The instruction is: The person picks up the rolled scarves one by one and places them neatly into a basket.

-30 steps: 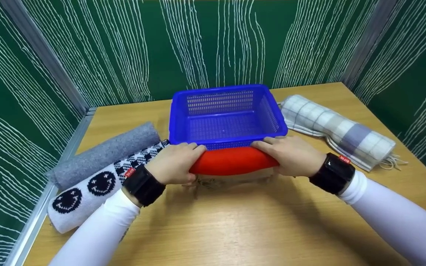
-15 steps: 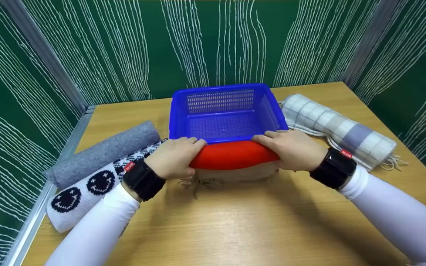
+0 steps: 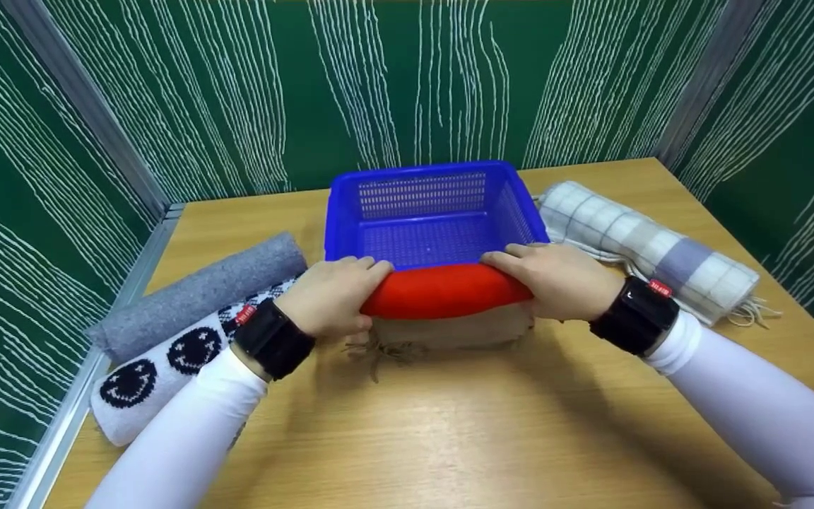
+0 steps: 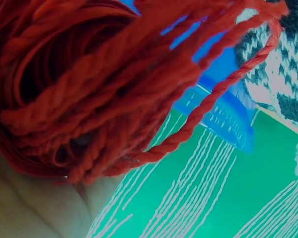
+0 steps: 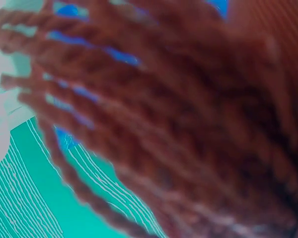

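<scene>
A rolled red scarf (image 3: 446, 291) spans the gap between my hands, right in front of the blue plastic basket (image 3: 427, 237). My left hand (image 3: 333, 295) grips its left end and my right hand (image 3: 561, 281) its right end, thumbs on the near side. Twisted red fringe (image 4: 104, 109) spills from the roll's end close to the palm in the left wrist view. Blurred fringe (image 5: 154, 114) fills most of the right wrist view. Just below the red roll lies a beige fringed scarf (image 3: 460, 330), partly covered by it.
To the left lie a rolled grey scarf (image 3: 202, 297) and a rolled scarf with black smiley faces (image 3: 160, 371). A checked white scarf (image 3: 651, 244) lies rolled right of the basket. Green walls with white lines (image 3: 442, 85) enclose the wooden table (image 3: 442, 438).
Both hands have shifted slightly away from me with the red scarf, up toward the basket's near rim. More of the beige scarf shows below it.
</scene>
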The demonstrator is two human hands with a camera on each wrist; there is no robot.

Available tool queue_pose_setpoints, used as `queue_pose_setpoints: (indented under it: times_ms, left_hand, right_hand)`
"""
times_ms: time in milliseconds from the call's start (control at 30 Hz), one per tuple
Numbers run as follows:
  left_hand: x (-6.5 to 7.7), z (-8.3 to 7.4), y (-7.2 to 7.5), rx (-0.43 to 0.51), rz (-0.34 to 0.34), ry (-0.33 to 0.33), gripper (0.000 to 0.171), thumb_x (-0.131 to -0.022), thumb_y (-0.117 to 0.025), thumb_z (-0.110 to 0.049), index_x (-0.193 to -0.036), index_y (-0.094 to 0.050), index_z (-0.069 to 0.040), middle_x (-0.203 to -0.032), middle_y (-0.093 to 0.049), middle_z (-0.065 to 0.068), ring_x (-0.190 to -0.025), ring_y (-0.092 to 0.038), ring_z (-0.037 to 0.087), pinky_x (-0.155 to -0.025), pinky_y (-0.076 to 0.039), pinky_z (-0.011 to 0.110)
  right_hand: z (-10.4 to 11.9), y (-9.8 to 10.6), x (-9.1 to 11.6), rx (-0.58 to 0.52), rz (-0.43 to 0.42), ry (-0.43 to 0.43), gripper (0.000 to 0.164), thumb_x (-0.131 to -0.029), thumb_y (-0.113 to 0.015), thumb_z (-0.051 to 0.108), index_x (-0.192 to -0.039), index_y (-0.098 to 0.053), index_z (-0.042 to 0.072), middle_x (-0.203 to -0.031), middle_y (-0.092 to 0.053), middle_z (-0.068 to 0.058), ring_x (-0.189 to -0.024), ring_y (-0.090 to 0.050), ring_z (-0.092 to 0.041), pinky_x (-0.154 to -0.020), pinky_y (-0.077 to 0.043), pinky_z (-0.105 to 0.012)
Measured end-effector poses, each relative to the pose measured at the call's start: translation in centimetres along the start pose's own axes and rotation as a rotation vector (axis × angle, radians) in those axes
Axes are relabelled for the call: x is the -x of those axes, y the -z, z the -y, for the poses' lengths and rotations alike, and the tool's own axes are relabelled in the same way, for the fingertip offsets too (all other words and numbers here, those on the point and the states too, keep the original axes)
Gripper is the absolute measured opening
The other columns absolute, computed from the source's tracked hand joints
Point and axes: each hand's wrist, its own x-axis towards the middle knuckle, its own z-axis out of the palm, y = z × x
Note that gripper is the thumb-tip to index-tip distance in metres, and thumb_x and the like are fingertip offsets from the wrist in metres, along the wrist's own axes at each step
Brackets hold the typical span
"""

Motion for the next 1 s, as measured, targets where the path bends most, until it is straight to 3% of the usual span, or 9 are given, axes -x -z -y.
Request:
queue_pose_setpoints:
  times_ms: [267, 600, 1000]
  left_hand:
    - [-0.1, 0.1, 0.5, 0.005, -0.002, 0.002, 0.060, -0.088, -0.088, -0.020, -0.139, -0.059, -0.008, -0.125, -0.072, 0.015, -0.112, -0.071, 0.036, -0.099, -0.061, 0.054]
    - [-0.4, 0.3, 1.0, 0.004, -0.019, 0.014, 0.060, -0.087, -0.089, -0.022, -0.138, -0.060, -0.009, -0.123, -0.072, 0.014, -0.112, -0.071, 0.035, -0.098, -0.061, 0.053]
    - [-1.0, 0.6, 1.4, -0.007, -0.028, 0.021, 0.057, -0.086, -0.086, -0.020, -0.136, -0.060, -0.010, -0.121, -0.071, 0.013, -0.109, -0.070, 0.034, -0.097, -0.061, 0.052]
  right_hand:
    - [-0.1, 0.7, -0.4, -0.007, 0.012, -0.007, 0.075, -0.073, -0.090, 0.002, -0.143, -0.064, 0.006, -0.113, -0.074, -0.018, -0.098, -0.076, -0.039, -0.084, -0.065, -0.057]
    - [-0.4, 1.0, -0.7, 0.008, -0.004, -0.024, 0.072, -0.080, -0.096, 0.021, -0.143, -0.065, 0.006, -0.115, -0.075, -0.019, -0.100, -0.077, -0.040, -0.082, -0.065, -0.059]
    - [-0.8, 1.3, -1.2, 0.006, 0.014, -0.064, 0.071, -0.082, -0.093, 0.012, -0.146, -0.064, 0.006, -0.122, -0.075, -0.022, -0.105, -0.076, -0.043, -0.090, -0.064, -0.060]
